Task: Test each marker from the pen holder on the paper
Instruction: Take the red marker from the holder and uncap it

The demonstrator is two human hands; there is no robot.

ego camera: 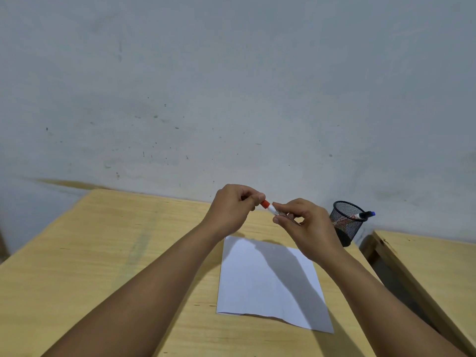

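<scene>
Your left hand (231,210) pinches the red cap (265,203); your right hand (306,228) clamps the white marker (271,209) barrel above the smooth paper (270,284), near the round mesh pen holder (346,222) on the wooden desk (103,253).

Red marker (268,207) mostly buried in both hands (307,229), cap end inside left fist (231,207); pen holder (346,222) near side behind right hand, second marker (363,215) print unreadable.
</scene>
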